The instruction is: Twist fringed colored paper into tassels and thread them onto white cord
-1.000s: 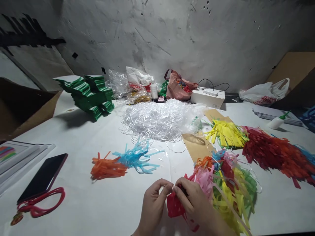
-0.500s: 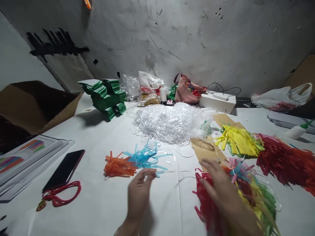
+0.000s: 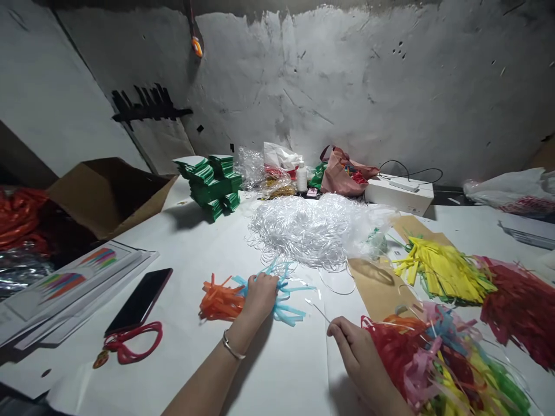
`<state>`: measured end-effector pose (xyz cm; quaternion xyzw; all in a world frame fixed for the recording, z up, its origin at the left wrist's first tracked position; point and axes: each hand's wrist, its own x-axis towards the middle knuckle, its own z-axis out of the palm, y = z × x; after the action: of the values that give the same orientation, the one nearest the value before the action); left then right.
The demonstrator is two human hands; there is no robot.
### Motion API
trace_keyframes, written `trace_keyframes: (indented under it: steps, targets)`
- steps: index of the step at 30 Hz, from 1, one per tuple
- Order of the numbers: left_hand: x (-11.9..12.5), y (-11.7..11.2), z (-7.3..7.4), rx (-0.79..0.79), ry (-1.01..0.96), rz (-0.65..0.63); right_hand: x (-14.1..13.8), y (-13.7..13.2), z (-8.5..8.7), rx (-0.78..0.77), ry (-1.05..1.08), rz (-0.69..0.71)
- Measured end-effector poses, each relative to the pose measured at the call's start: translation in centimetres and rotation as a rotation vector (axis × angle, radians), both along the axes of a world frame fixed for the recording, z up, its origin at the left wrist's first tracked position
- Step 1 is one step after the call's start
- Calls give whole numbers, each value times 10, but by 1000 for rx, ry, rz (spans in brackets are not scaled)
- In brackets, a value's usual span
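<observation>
My left hand (image 3: 261, 293), a bangle at its wrist, is closed over the blue paper tassel (image 3: 288, 315); its fingertips are partly hidden among the strips. Just left of it lies an orange paper tassel (image 3: 221, 300). Lower right, my right hand (image 3: 358, 352) pinches a thin white string (image 3: 319, 311) whose end points up and left. Beside that hand spreads a heap of mixed-colour tassels (image 3: 433, 358), with red, pink, yellow and green strips. Farther back sits a large tangle of white string (image 3: 303, 228).
Yellow tassels (image 3: 442, 268) and dark red tassels (image 3: 518, 306) lie at the right, near brown paper (image 3: 368, 289). A phone (image 3: 139, 303) with a red strap and printed sheets (image 3: 82, 289) lie left. Green cut-out stacks (image 3: 212, 185) stand behind, beside a cardboard box (image 3: 108, 196).
My left hand has moved up onto the blue tassel. My right hand has drawn back toward me, now pinching the string. The view has shifted left and up.
</observation>
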<state>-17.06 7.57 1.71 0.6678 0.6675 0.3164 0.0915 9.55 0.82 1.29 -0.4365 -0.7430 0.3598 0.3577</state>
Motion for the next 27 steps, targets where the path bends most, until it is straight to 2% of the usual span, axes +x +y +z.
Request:
trace_keyframes:
  steps: [4, 8, 12, 14, 21, 24, 27]
  targets:
    - [0, -5, 2, -5, -39, -67, -2, 2, 0, -73, 95, -41]
    - [12, -31, 10, 26, -169, -101, -2, 2, 3, -159, 169, -116]
    - [24, -50, 13, 33, -238, -94, -2, 1, 8, -173, 177, -157]
    - [24, -47, 12, 28, -215, -92, -3, 0, 8, -189, 166, -131]
    - [3, -8, -7, -43, -44, -20, -2, 0, 8, -196, 140, -64]
    - [-4, -11, -6, -37, -62, -32, 0, 1, 5, -188, 145, -73]
    - [4, -32, 5, -1, -125, -76, 0, 2, 5, -178, 205, -143]
